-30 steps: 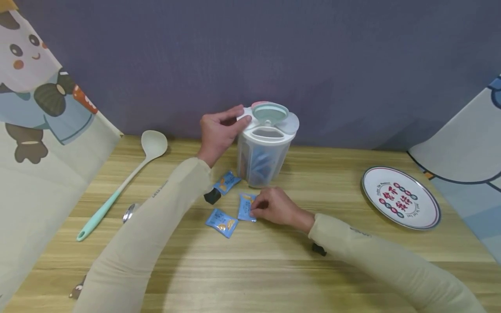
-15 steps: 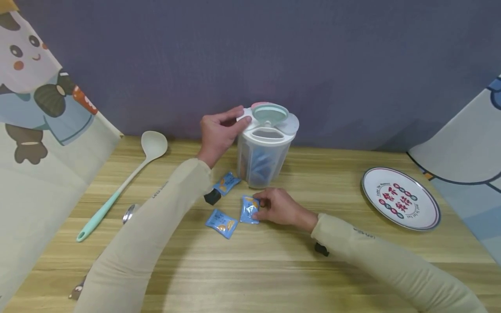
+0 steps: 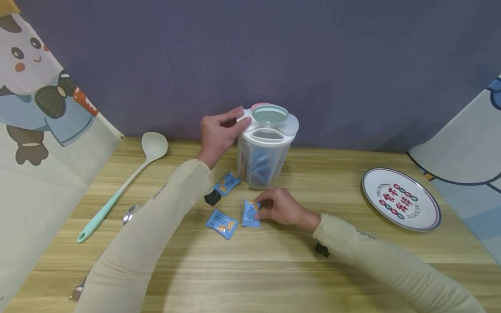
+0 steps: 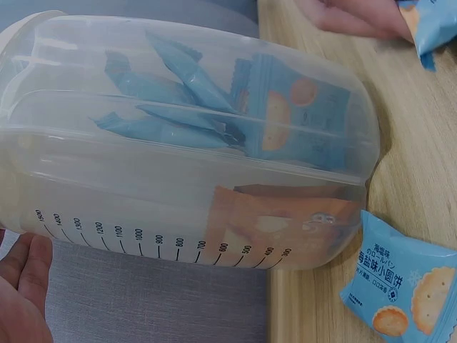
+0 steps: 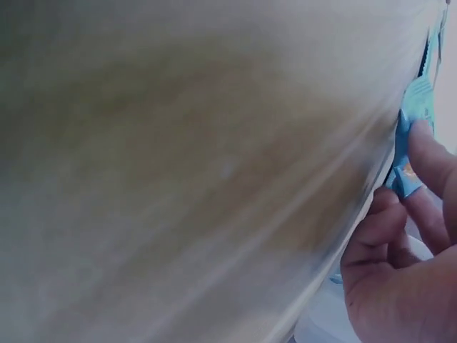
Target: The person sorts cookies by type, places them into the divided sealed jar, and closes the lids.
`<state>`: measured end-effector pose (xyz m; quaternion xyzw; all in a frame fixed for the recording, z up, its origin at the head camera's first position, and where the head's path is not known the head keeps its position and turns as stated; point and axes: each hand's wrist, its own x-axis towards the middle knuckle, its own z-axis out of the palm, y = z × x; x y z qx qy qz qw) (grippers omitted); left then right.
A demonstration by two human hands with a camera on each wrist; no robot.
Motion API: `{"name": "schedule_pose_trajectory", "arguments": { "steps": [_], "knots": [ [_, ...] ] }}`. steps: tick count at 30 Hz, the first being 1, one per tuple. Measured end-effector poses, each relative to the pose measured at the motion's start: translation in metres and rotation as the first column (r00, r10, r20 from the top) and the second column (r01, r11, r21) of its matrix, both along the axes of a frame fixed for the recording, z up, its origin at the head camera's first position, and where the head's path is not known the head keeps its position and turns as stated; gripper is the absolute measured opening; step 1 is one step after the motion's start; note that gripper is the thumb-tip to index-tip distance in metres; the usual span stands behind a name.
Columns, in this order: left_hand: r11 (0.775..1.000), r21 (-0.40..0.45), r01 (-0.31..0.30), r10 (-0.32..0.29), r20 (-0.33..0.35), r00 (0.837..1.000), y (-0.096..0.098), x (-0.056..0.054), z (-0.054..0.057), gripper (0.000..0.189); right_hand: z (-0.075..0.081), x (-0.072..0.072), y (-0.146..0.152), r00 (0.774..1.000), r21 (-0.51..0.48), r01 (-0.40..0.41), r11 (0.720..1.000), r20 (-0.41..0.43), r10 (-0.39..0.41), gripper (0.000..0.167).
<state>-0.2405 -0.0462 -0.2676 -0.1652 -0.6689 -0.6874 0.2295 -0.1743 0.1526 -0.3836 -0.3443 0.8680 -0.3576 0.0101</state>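
A clear plastic food storage container point(image 3: 258, 163) with a white lid and green flap stands upright at the back middle. Blue packets and an orange one show through its wall in the left wrist view. My left hand point(image 3: 219, 134) holds the lid's left edge, thumb on top. With thumb and fingers, my right hand point(image 3: 282, 208) pinches the right edge of a blue cracker packet point(image 3: 249, 215), in front of the container; the same packet point(image 5: 415, 128) shows in the right wrist view. Two more blue cracker packets lie nearby, one point(image 3: 222, 224) to the left and another point(image 3: 228, 183) by the container.
A ladle point(image 3: 135, 174) with a mint handle lies at the left. The left sleeve partly covers a shiny metal object point(image 3: 130, 214). On the right sits a white plate point(image 3: 369, 184) with red writing. A dark wall point(image 3: 332, 65) rises behind the wooden table point(image 3: 282, 274).
The right hand has moved slightly toward me and right, and the pinched cracker packet has moved with it. The left hand stays on the container's lid.
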Motion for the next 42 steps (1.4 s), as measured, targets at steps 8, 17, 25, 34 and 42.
{"name": "schedule_pose_trajectory", "arguments": {
  "steps": [8,17,25,34,42],
  "knots": [
    [1.000,0.001,0.000,0.000,-0.011,1.000,0.001,0.001,0.001,0.026,0.005,0.003,0.001,1.000,-0.086,0.006,0.996,0.030,-0.003,0.009],
    [1.000,-0.015,-0.010,0.009,-0.007,1.000,0.000,0.002,0.003,0.026,0.018,0.011,0.004,0.998,-0.141,0.048,0.989,0.038,-0.043,0.007],
    [1.000,-0.007,-0.007,0.007,-0.007,1.000,0.001,0.001,0.003,0.026,0.027,0.015,0.011,0.996,-0.204,0.075,0.976,0.069,-0.062,0.006],
    [1.000,0.002,0.008,-0.008,-0.006,1.000,0.002,0.000,0.002,0.026,0.044,0.016,0.019,0.996,-0.304,0.090,0.949,0.016,-0.089,0.004],
    [1.000,0.018,0.007,-0.007,-0.001,1.000,0.001,0.000,0.001,0.027,0.066,0.013,0.020,0.994,-0.412,0.014,0.911,-0.089,-0.056,0.011]
  ]
}}
